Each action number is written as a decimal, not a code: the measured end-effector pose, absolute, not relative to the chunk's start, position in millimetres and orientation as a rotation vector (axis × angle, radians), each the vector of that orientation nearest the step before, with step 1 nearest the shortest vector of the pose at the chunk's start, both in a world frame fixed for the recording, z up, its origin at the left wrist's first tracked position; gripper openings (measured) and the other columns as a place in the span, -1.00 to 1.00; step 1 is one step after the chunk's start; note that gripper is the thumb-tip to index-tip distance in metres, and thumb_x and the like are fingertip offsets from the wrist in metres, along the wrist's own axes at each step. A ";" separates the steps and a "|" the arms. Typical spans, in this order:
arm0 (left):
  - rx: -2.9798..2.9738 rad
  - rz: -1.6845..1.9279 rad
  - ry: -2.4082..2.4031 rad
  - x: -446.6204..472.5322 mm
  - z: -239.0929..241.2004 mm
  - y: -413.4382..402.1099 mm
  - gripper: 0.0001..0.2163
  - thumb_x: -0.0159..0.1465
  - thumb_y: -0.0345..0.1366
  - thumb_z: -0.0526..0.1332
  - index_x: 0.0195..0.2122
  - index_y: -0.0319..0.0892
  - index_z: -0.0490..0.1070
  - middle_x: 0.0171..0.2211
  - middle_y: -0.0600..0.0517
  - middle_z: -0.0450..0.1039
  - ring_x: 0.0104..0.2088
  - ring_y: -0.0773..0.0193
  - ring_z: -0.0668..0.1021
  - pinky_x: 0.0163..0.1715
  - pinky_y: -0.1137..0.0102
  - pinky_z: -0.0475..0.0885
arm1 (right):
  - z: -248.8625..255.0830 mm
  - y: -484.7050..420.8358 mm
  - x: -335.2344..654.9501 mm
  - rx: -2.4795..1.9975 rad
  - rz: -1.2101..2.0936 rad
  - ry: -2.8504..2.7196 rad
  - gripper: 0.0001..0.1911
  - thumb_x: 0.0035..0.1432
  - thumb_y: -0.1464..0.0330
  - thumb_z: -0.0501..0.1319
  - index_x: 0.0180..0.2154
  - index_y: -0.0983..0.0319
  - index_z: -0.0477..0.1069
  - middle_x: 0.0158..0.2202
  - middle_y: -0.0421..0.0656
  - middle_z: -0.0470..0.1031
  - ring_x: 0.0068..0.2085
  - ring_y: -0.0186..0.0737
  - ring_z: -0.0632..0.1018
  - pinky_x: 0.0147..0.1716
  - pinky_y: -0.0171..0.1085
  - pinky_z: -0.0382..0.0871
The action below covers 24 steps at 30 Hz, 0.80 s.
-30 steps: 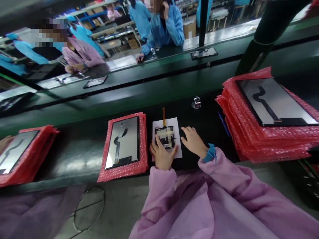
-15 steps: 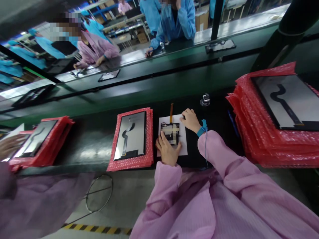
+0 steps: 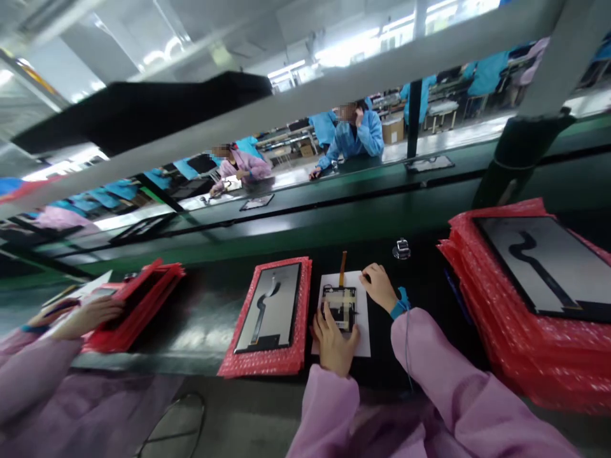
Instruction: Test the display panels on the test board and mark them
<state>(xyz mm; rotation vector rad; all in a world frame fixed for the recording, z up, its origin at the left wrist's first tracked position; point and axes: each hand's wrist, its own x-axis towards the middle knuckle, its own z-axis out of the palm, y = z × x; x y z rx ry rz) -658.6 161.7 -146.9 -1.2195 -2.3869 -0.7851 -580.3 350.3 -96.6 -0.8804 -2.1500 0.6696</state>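
Note bench [image 3: 203,337] lower in frame than earlier. Find black module [image 3: 342,308] on white sheet [image 3: 363,340], lower centre, partly under spread left hand [image 3: 337,345]. See right hand [image 3: 380,287] at sheet's top-right corner; cannot tell if pinching. Judge module placed, ribbon [image 3: 342,267] loose; cannot see remaining work.

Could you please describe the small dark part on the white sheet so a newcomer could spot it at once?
On the dark bench, find the tall red stack at the right and the next stack to its left. Between them, a white sheet bears the small dark part, partly under the left hand. Unlike the bigger screens, it has an orange strip at its far edge.
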 end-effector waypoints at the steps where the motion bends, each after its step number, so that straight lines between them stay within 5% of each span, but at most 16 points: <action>1: -1.216 -0.778 -2.380 -659.1 -147.4 162.2 -0.19 0.26 -0.16 0.27 0.42 -0.47 -0.01 0.28 -0.48 0.21 0.29 -0.35 0.30 0.27 -0.20 0.26 | -97.8 350.9 -580.2 -0.870 0.678 -2.141 -0.89 0.27 0.44 0.20 -0.33 0.25 0.49 -0.19 -0.01 0.50 -0.12 -0.07 0.43 0.00 -0.09 0.36; 6: -1.191 -0.788 -2.377 -661.2 -151.3 163.7 -0.23 0.27 -0.16 0.27 0.40 -0.46 0.03 0.28 -0.49 0.22 0.30 -0.36 0.30 0.27 -0.22 0.25 | -105.6 353.1 -580.3 -0.831 0.742 -2.096 -0.88 0.28 0.43 0.19 -0.33 0.22 0.47 -0.20 -0.05 0.49 -0.11 -0.08 0.45 0.01 -0.09 0.39; 13: -1.198 -0.939 -2.341 -656.3 -127.0 165.1 -0.26 0.27 -0.12 0.31 0.37 -0.39 0.13 0.30 -0.50 0.23 0.35 -0.37 0.30 0.25 -0.27 0.29 | -118.2 353.6 -578.0 -0.814 0.838 -1.978 -0.72 0.21 0.50 0.17 -0.03 0.27 0.43 -0.05 0.00 0.46 -0.01 -0.06 0.46 0.07 -0.05 0.45; 19: -1.634 -1.223 -1.673 -660.6 75.0 241.9 -0.70 0.42 -0.20 0.21 0.14 -0.13 0.41 0.22 -0.17 0.45 0.27 0.03 0.47 0.30 0.05 0.39 | -120.9 353.9 -575.5 -0.775 0.903 -1.918 -0.72 0.17 0.55 0.14 -0.09 0.25 0.45 -0.07 -0.02 0.45 -0.02 -0.10 0.49 0.09 -0.03 0.47; 24: -1.461 -1.242 -1.638 -680.2 291.6 367.4 -0.81 0.40 -0.48 0.18 0.01 -0.47 0.35 0.16 -0.23 0.48 0.26 0.17 0.46 0.35 0.13 0.25 | -118.8 354.8 -573.6 -0.743 0.931 -1.913 -0.78 0.17 0.56 0.14 -0.19 0.24 0.46 -0.10 -0.04 0.46 -0.02 -0.10 0.48 0.08 -0.05 0.48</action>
